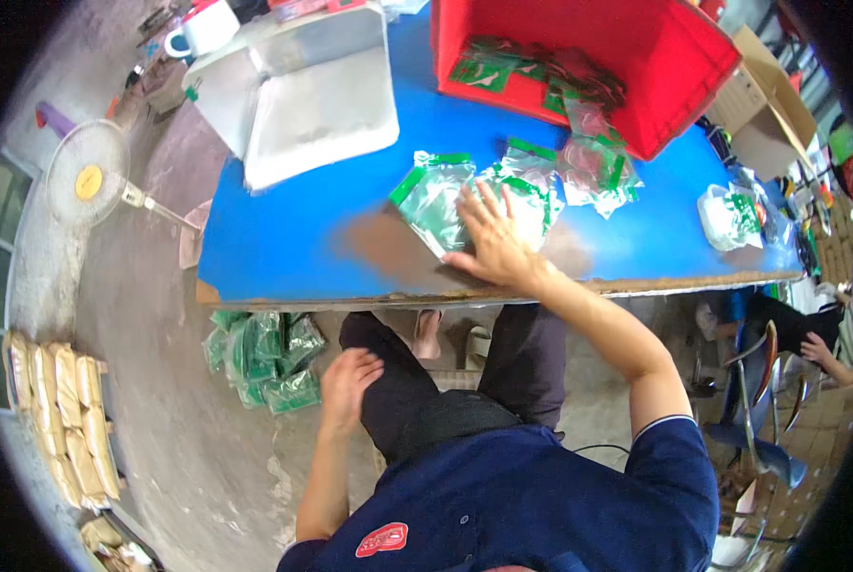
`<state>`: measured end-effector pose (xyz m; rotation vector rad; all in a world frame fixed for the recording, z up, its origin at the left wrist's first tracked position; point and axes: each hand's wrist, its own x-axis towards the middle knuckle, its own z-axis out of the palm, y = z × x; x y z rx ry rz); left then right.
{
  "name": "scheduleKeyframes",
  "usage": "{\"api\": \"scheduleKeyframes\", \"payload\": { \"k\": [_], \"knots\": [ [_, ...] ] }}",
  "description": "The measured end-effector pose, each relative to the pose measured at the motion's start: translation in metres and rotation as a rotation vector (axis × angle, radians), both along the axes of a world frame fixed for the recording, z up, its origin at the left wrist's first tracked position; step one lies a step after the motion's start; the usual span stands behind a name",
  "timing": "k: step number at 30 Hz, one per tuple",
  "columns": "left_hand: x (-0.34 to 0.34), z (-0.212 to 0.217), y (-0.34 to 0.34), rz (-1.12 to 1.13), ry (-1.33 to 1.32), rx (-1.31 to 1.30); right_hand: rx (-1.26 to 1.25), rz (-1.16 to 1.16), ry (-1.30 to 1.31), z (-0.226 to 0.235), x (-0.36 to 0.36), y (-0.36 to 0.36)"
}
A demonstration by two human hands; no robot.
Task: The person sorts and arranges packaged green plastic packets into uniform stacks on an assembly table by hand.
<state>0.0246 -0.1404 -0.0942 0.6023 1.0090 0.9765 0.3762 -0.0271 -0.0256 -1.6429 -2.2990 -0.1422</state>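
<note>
My right hand [495, 236] lies with its fingers spread on a loose group of clear plastic bags with green top strips [433, 202], close to the near edge of the blue table [298, 234]. Shiny film shows around the fingers; what lies under the palm is hidden. More bags with reddish contents [593, 170] trail from the tipped red bin [670, 71] toward that hand. Above my left thigh, away from the table, my left hand [350, 379] hangs with loosely extended fingers and nothing visible in it.
A pale open tray [326, 110] sits at the table's back left, near a white mug [207, 29]. At the right is a white plastic bundle [729, 217]. Green packets [264, 357] are piled on the floor at left. A fan [88, 176] stands beyond; another person's hand [814, 348] shows at far right.
</note>
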Motion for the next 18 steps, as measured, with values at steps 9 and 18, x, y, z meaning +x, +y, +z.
{"api": "scheduleKeyframes", "payload": {
  "k": [9, 18],
  "knots": [
    [0.102, 0.022, 0.031, 0.291, 0.021, 0.159, -0.091, 0.119, 0.379, 0.023, -0.044, -0.014],
    [0.073, 0.033, 0.036, 0.246, -0.118, 0.049, -0.154, 0.303, 0.212, 0.006, -0.056, -0.047]
  ]
}}
